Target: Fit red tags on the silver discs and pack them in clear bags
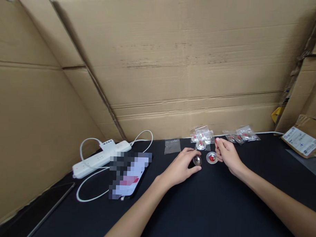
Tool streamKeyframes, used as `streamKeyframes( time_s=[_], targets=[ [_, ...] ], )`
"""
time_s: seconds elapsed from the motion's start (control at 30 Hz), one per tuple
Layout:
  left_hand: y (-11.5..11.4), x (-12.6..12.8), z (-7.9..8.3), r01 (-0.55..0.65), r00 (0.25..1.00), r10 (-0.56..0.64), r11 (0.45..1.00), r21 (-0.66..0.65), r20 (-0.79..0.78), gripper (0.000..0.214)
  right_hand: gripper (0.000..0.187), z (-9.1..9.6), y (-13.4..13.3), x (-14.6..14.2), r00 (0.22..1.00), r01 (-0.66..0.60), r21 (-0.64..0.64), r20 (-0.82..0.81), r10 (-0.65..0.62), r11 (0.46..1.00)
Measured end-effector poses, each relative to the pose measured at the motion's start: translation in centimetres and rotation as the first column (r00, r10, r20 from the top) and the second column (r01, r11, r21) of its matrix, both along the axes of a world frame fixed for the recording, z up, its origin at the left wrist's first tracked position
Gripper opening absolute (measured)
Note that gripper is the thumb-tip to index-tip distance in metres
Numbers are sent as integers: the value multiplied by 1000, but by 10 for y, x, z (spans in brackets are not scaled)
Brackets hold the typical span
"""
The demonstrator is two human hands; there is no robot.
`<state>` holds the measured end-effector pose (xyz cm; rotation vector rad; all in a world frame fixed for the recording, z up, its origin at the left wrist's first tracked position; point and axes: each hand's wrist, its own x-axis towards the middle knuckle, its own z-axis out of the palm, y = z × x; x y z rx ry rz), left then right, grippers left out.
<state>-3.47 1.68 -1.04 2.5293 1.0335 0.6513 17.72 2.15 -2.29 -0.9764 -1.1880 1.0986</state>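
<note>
My left hand grips a small round, shiny metal disc by its edge, between thumb and fingers. Dark spots show on the disc's face. In a pinch, my right hand holds a small red piece, mostly covered by the fingers. Between the hands, a silver metal dish with red pieces in its middle lies on the black table, close to my right fingertips. Just behind the left fingers sits another silver disc with a red part.
Clear bags with red and silver parts lie behind the hands, with more bags to the right. A flat plastic bag, phone, white power strip and cables are leftward. Cardboard walls surround the table; a labelled package stands right.
</note>
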Motion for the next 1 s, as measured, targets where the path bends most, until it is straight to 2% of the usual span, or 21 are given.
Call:
streamKeyframes(
  time_s=[0.1, 0.23, 0.37, 0.5, 0.63, 0.7, 0.73, 0.77, 0.83, 0.9, 1.0],
  targets=[
    [0, 0, -3, -6, 999, 7, 999, 35, -54, 39, 40, 2, -2, -1, 993, -22, -60, -118, 15, 998],
    [-2, 1, -6, -1, 990, 10, 998, 61, -140, 38, 39, 3, -1, 2, 985, -12, -100, -173, -5, 995],
    [-6, 3, -6, -17, 972, 30, 998, 60, -232, 47, 34, 4, 0, 4, 971, -36, -155, -239, -2, 987],
    [-7, 6, -5, -46, 967, 58, 997, 57, -247, 54, 27, 5, 1, 6, 961, -56, -160, -276, 10, 985],
    [-7, 6, -6, -52, 967, 66, 997, 63, -248, 53, 24, 2, 5, 12, 984, -34, -132, -177, 10, 991],
    [-7, 7, -7, -56, 962, 72, 996, 65, -265, 54, 14, 1, 7, 16, 999, 22, -46, 30, -20, 999],
    [-8, 7, -7, -59, 958, 75, 996, 64, -277, 54, 7, 1, 7, 18, 980, 40, 36, 193, -47, 999],
    [-8, 7, -8, -62, 954, 77, 996, 62, -290, 55, 10, 1, 7, 20, 925, 38, 134, 370, -85, 990],
    [-10, 8, -8, -68, 947, 81, 996, 53, -310, 58, 22, 3, 5, 22, 732, -32, 305, 655, -185, 952],
    [-12, 9, -8, -66, 943, 74, 997, 35, -324, 62, 27, 5, 2, 22, 561, -114, 373, 789, -250, 921],
    [-15, 11, -10, -47, 941, 53, 999, 25, -335, 69, 24, 8, -3, 21, 435, -182, 357, 865, -250, 916]
  ],
)
